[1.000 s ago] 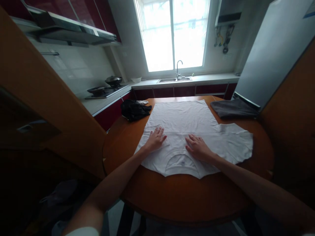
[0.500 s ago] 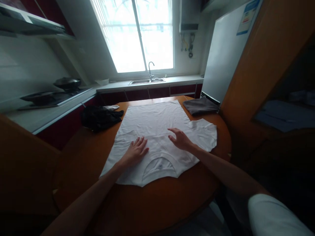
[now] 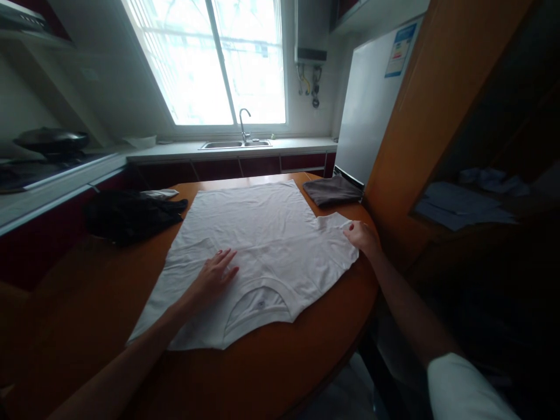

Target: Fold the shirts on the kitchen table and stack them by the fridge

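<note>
A white T-shirt (image 3: 258, 227) lies spread over the round wooden table (image 3: 306, 350), its neckline toward me and its hem at the far side. My left hand (image 3: 217, 271) rests flat on the shirt's upper left part, fingers apart. At the edge of the right sleeve, my right hand (image 3: 361, 234) has its thumb and fingers pinched together on the cloth. Light wrinkles run across the shirt body.
A folded dark grey cloth (image 3: 332, 191) lies at the table's far right, and a black garment (image 3: 133, 216) at the left. Beyond are a counter with a sink (image 3: 236, 144), a stove with a lidded pan (image 3: 51, 141) and a white fridge (image 3: 371, 105).
My right hand has moved right from above the shirt's middle to the right sleeve and closed on its edge. My left hand stays on the shirt. The view has turned to the right.
</note>
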`<state>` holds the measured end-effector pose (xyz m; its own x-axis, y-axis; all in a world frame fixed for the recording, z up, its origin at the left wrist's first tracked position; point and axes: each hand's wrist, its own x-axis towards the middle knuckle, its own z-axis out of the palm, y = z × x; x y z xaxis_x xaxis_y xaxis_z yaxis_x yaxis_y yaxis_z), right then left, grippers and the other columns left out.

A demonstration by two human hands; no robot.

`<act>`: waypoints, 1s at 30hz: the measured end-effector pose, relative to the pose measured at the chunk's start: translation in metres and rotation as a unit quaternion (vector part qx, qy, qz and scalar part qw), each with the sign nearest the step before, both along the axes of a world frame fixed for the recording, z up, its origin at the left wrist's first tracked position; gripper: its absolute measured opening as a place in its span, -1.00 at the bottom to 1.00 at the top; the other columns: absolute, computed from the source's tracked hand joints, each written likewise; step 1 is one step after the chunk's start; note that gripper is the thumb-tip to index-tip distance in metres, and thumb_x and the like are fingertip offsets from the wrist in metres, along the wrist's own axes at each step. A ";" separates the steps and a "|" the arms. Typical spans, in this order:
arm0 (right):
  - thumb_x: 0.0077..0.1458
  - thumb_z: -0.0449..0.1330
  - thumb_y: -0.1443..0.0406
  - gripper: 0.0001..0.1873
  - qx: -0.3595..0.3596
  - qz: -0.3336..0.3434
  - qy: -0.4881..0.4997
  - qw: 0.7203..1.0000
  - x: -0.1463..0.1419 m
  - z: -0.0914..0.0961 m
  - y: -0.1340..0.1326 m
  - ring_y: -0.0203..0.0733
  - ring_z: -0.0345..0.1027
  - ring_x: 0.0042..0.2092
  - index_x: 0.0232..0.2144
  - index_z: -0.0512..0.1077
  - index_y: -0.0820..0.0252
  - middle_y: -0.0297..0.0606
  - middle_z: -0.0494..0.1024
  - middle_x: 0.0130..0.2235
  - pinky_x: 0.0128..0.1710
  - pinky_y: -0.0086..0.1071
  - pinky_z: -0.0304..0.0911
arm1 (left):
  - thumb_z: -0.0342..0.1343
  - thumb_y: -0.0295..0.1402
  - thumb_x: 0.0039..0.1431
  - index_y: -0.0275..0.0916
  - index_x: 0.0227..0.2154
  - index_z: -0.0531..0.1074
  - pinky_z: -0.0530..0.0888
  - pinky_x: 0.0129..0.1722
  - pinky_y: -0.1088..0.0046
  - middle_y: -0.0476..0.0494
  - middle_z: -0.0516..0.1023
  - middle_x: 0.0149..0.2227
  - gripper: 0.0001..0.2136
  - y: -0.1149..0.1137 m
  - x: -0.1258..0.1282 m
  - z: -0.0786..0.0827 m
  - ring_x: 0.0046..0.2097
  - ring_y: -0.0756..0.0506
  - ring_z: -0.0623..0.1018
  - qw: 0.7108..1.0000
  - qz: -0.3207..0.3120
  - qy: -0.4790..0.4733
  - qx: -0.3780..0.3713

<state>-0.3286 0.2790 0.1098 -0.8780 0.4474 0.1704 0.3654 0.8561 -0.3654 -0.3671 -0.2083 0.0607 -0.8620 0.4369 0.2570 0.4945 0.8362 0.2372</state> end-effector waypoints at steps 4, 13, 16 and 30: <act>0.10 0.22 0.25 -0.74 0.015 -0.007 -0.028 0.999 0.006 -0.010 0.007 0.10 0.54 -0.14 -0.22 0.56 0.32 0.10 0.63 -0.18 -0.19 -0.22 0.37 | -0.18 0.00 0.32 -0.30 0.26 0.30 0.18 0.32 -0.04 -0.34 0.30 0.32 -0.39 0.002 0.001 0.002 0.38 -0.32 0.21 1.000 -0.008 0.004 0.012; 0.18 0.11 0.30 -0.80 -0.004 -0.015 0.063 0.998 0.003 0.019 0.004 0.01 0.53 -0.16 -0.27 0.52 0.23 -0.01 0.64 -0.21 -0.18 -0.28 0.33 | -0.15 -0.01 0.30 -0.26 0.21 0.34 0.26 0.31 0.08 -0.28 0.36 0.28 -0.43 0.003 0.000 0.007 0.32 -0.27 0.31 0.999 -0.014 0.012 0.049; 0.19 0.10 0.28 -0.82 -0.028 0.051 0.157 0.986 0.000 0.042 -0.019 -0.05 0.50 -0.19 -0.26 0.49 0.21 -0.07 0.63 -0.23 -0.16 -0.33 0.31 | -0.14 -0.04 0.30 -0.28 0.21 0.34 0.26 0.31 0.08 -0.29 0.36 0.27 -0.43 0.004 0.002 0.008 0.32 -0.26 0.31 0.998 -0.016 0.010 0.051; 0.21 0.17 0.28 -0.82 -0.075 0.362 0.044 0.928 0.010 0.037 -0.123 -0.13 0.52 -0.19 -0.28 0.58 0.16 -0.19 0.65 -0.23 -0.17 -0.37 0.32 | -0.16 0.01 0.30 -0.29 0.21 0.34 0.26 0.31 0.05 -0.32 0.38 0.26 -0.41 0.004 0.006 0.015 0.31 -0.29 0.32 0.998 -0.020 -0.004 0.054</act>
<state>-0.3186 0.1564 0.1470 -0.9435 -0.2296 0.2391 -0.3225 0.8029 -0.5013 -0.3610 -0.2046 0.0756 -0.8469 0.4406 0.2979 0.5242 0.7858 0.3281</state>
